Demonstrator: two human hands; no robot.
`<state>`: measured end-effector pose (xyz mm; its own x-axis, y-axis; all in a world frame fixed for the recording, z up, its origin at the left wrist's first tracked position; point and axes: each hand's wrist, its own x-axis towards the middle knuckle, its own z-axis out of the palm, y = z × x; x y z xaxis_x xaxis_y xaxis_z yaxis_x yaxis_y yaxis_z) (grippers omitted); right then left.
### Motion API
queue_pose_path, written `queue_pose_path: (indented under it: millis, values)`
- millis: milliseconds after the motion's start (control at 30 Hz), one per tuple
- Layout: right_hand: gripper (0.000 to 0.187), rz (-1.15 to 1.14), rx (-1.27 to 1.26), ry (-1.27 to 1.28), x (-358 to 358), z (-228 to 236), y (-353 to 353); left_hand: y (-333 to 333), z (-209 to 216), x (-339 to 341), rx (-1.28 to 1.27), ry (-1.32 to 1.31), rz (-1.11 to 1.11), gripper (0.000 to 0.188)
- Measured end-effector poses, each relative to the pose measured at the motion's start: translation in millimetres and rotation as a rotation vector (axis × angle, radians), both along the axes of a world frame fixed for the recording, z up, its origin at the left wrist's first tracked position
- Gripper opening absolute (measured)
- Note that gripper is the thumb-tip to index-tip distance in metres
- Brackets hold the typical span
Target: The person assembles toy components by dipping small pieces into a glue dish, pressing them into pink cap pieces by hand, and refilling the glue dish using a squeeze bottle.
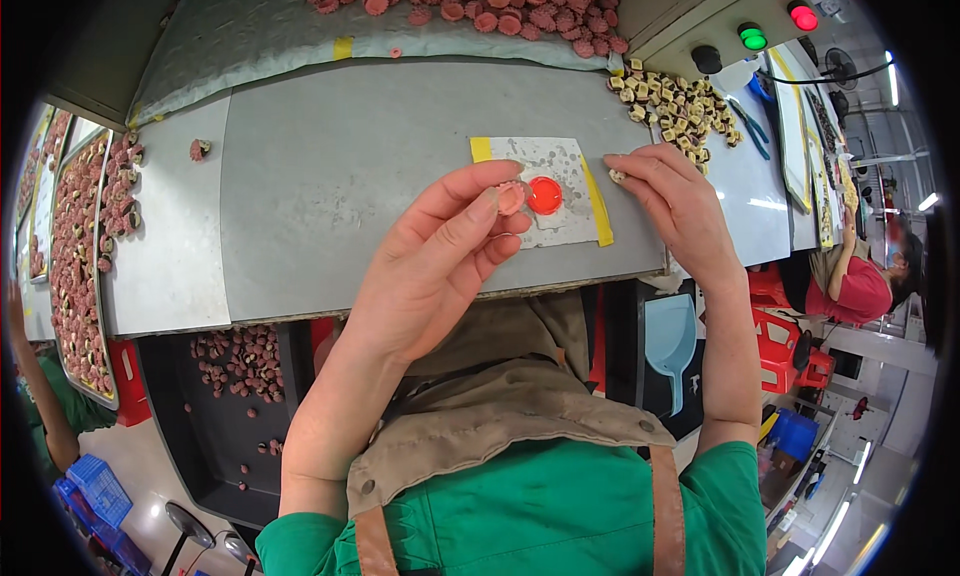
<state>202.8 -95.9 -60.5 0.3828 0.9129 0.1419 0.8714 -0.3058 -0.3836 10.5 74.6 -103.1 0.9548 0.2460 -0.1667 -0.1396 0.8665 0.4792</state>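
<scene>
Between the thumb and fingers of my left hand [435, 246] is a small pink cup with a ruffled edge [511, 198], its hollow side showing. My right hand [685, 206], to the right of it, pinches a small pale piece [617, 177] at its fingertips; most of that piece is hidden. Behind and between the hands, a red round dish [545, 196] sits on a white, stained card [560, 234] with yellow tape along its sides. At the back right lies a pile of small cream-and-dark pieces [680, 106].
Pink cups [500, 6] are heaped at the back of the grey table [310, 186]. Trays of pink pieces [80, 236] stand at left, and a black bin [215, 456] sits below. Pliers [750, 128], a light-blue dustpan [670, 336] and a co-worker [860, 286] are at right.
</scene>
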Motion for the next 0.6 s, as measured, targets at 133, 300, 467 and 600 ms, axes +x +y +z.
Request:
queue_pose_path:
  millis: [133, 300, 467, 600]
  values:
    - [0.018, -0.052, 0.031, 0.055, -2.9, 0.0, 2.3, -2.2, 4.4, -0.7, 0.06, 0.045, 0.033, 0.037]
    - [0.017, -0.015, 0.079, 0.116, -22.9, 8.1, 12.0, -1.2, 0.6, -1.6, 0.05, 0.0, 0.023, 0.037]
    - [0.02, 0.133, 0.117, 0.02, -41.9, 6.4, 32.6, -3.6, 5.2, -0.6, 0.077, 0.05, 0.05, 0.036]
    - [0.022, 0.193, 0.085, -0.106, -39.6, -1.8, 36.0, -4.1, 0.6, -0.8, 0.056, 0.006, 0.051, 0.03]
